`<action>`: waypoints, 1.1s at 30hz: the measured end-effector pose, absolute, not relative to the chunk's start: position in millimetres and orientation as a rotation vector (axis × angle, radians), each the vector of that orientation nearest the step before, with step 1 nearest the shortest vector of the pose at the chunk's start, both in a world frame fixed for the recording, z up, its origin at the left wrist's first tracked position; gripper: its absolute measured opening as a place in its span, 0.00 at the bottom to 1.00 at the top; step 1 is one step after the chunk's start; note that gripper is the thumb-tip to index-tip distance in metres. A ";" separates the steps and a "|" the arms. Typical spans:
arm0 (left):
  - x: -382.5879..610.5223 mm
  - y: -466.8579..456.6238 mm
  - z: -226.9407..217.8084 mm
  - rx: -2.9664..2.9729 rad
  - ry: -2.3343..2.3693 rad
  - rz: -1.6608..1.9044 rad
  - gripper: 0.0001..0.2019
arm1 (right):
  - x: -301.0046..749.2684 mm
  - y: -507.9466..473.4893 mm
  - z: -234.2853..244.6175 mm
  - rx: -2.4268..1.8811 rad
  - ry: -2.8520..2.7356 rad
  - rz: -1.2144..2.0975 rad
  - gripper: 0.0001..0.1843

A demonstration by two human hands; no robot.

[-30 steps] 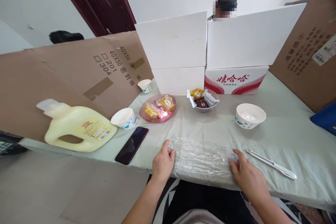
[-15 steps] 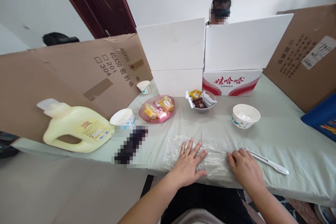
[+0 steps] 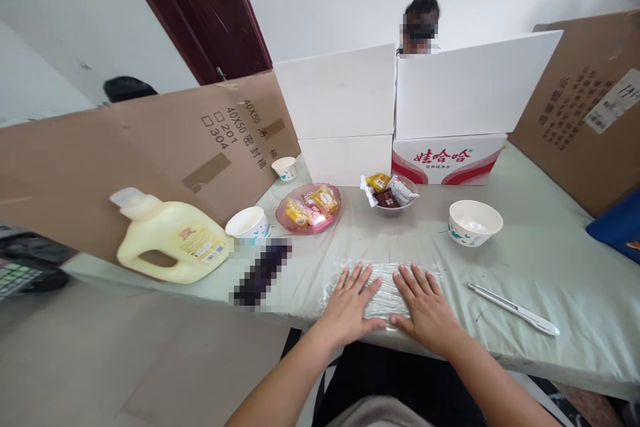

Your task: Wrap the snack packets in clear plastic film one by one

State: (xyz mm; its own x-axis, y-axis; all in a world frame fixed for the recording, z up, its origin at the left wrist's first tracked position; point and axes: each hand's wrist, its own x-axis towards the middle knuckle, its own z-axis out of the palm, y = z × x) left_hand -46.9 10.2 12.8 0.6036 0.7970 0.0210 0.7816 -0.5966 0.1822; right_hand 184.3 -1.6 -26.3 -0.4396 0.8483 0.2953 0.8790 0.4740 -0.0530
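Note:
A clear, wrinkled plastic sheet or bag (image 3: pixel 385 290) lies flat at the near edge of the table. My left hand (image 3: pixel 353 303) presses on its left part, fingers spread and palm down. On its right part rests my right hand (image 3: pixel 425 310), also flat with fingers apart. The thumbs point toward each other, a small gap between them. To the right of my right hand lies a slim white and grey pen-like tool (image 3: pixel 515 309), touched by neither hand.
Behind are a pink dish of wrapped snacks (image 3: pixel 285 219), a bowl of packets (image 3: pixel 397 208) and paper bowls (image 3: pixel 475 227). A yellow jug (image 3: pixel 175 240) and a blurred dark object (image 3: pixel 263 273) are left. White boxes (image 3: pixel 345 160) and cardboard (image 3: pixel 100 153) border the table; a person sits beyond.
My right hand has moved left from the sheet's right edge and opened flat on it. My left hand stays spread on the sheet. The view has shifted slightly left.

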 end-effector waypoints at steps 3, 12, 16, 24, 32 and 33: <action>-84.6 14.7 8.5 2.625 1.562 0.127 0.36 | 186.8 -1.7 -32.8 -1.505 -2.443 -0.148 0.43; -125.3 -12.1 7.6 2.761 1.379 0.415 0.30 | 198.9 -12.5 -1.5 -1.396 -2.427 -0.167 0.48; -121.9 -24.8 5.7 2.815 1.178 0.515 0.26 | 226.7 -32.7 6.1 -1.166 -2.528 -0.111 0.48; -132.5 -22.6 6.3 2.595 1.076 0.863 0.09 | 270.4 -78.0 -8.4 -1.256 -2.353 0.122 0.12; -108.9 8.1 15.5 2.314 1.536 0.959 0.09 | 249.4 -54.0 3.3 -1.732 -1.881 0.334 0.17; -104.5 13.9 14.3 2.305 1.616 0.955 0.08 | 245.7 -47.7 4.3 -1.824 -1.864 0.310 0.18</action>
